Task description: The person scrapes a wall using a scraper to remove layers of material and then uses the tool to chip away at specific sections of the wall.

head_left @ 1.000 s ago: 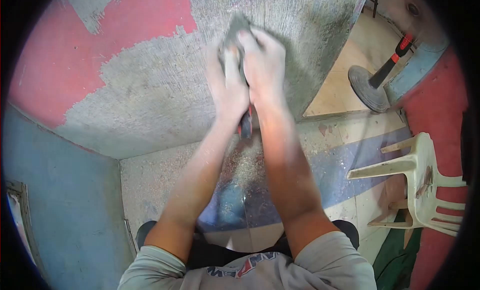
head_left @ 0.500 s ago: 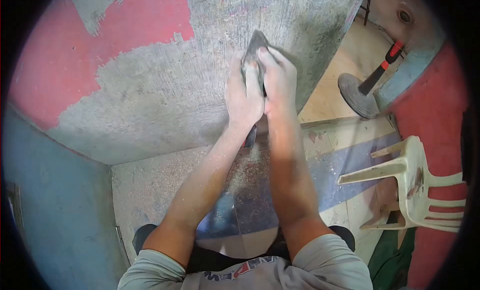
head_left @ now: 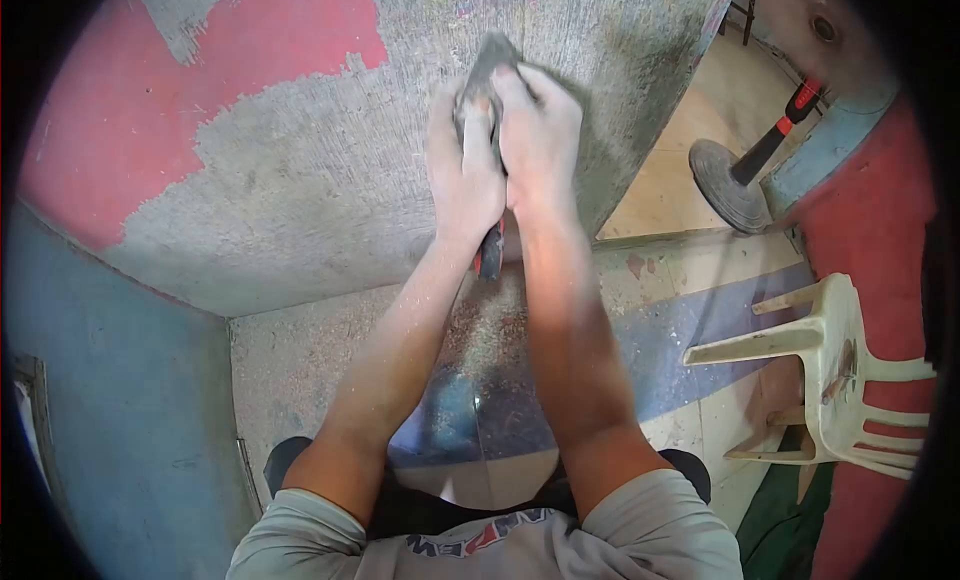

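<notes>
Left hand (head_left: 462, 175) and right hand (head_left: 535, 140) clenched together around dark flat-bladed scraper (head_left: 488, 65), pressed to rough grey wall (head_left: 330, 180), flaking red paint (head_left: 110, 130) upper left

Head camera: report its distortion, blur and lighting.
Head view: fisheye, with a black vignette at the edges and the wall bowed; both hands, left hand and right hand, and the scraper slightly motion-blurred; light even, with a bright patch on the floor past the wall and soft shadow beside the hands.

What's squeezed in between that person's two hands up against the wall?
A scraper: its blade pokes out above the left hand and right hand, head view.
</notes>
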A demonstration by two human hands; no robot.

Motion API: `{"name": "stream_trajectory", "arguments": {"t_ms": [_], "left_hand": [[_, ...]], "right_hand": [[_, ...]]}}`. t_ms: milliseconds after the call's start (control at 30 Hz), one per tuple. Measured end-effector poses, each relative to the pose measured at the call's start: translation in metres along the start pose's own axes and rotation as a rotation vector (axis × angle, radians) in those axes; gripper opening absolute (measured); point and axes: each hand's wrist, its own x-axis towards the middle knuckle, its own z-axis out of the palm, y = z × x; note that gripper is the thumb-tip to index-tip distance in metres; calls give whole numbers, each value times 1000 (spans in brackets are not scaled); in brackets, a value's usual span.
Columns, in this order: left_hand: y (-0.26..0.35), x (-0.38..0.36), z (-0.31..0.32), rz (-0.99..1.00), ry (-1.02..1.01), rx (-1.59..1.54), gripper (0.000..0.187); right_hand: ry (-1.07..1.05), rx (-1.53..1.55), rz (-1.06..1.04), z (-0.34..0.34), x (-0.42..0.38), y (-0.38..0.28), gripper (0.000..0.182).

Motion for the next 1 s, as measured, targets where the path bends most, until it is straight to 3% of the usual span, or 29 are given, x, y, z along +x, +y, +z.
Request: {"name": "stream_trajectory", "arguments": {"t_ms": [133,300,400,533,667,767,900,1000], "left_hand": [[12,27,5,65,17,-5,35],[-9,-9,3,-39,64,-13,36],[-29,-21,3,-33,154,63,36],[4,17,-4,30,112,1,37],[2,3,-3,25,126,36,36],[-27,-21,-3,-78,115,-11,38],[-12,12,-8,15,122,-14,37],[34,52,-18,77,70,-44,37]], "right_hand": [[-62,158,-10,11,19,-25,26],[-65,-93,4,-3,-2,-2,25],[-55,-58,53,-2,-9,12,25],[-160,-6,-11,16,10,-23,25],[-71,-99,-152,14,6,-1,25],[-45,-69,8,4,-12,11,25],[-83,-69,-63,21,1,-20,25],[-141,-4,-83,37,19,-39,25]]}}
